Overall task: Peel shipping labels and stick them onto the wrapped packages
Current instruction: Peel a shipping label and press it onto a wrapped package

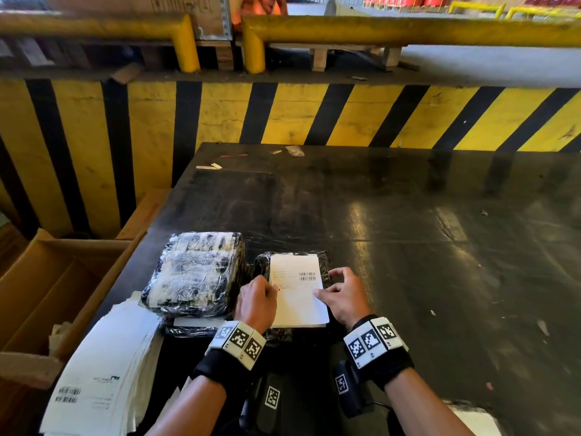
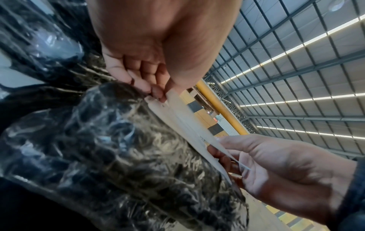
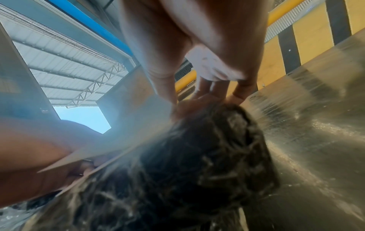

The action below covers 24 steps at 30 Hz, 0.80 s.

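Observation:
A white shipping label [image 1: 297, 294] with barcodes lies over a small black plastic-wrapped package [image 1: 262, 265] near the table's front edge. My left hand [image 1: 271, 288] pinches the label's left edge, and the left wrist view shows its fingertips [image 2: 158, 93] closed on the paper [image 2: 183, 121]. My right hand [image 1: 323, 291] pinches the right edge, where the sheet [image 2: 223, 151] splits into two layers. Most of this package [image 2: 118, 156] is hidden under the label. A larger wrapped package [image 1: 195, 272], black with white patches, sits just to the left.
A fanned stack of label sheets [image 1: 103, 366] lies at the table's front left corner. An open cardboard box [image 1: 56, 287] stands left of the black table [image 1: 424, 247]. Small scraps [image 1: 294, 151] lie at the far edge, below a yellow-and-black striped wall [image 1: 283, 111].

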{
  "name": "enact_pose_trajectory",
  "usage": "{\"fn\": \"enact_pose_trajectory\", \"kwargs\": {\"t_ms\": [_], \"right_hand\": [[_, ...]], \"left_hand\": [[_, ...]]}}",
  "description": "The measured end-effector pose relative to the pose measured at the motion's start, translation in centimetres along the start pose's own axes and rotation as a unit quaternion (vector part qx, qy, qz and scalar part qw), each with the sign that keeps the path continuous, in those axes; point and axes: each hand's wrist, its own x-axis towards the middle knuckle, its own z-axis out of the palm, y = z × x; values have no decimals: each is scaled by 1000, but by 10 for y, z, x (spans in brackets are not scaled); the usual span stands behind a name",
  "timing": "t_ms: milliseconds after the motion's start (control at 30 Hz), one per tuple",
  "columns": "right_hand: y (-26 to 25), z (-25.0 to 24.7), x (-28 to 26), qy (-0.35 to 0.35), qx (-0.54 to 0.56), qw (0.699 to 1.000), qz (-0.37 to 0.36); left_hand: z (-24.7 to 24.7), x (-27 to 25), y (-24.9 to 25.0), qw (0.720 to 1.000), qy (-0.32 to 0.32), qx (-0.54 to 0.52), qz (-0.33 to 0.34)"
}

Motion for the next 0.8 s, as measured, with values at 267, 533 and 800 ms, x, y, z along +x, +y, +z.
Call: {"fn": "enact_pose_trajectory", "kwargs": {"t_ms": [267, 533, 800], "right_hand": [[-4, -1, -8, -21, 52, 998, -6], [1, 1, -7, -3, 74, 997, -14], [2, 3, -2, 13, 49, 999, -20]], "left_hand": [[2, 4, -13, 998, -11, -65, 5], [9, 1, -11, 995, 42, -80, 30], [8, 4, -6, 998, 30, -60, -14]]}}
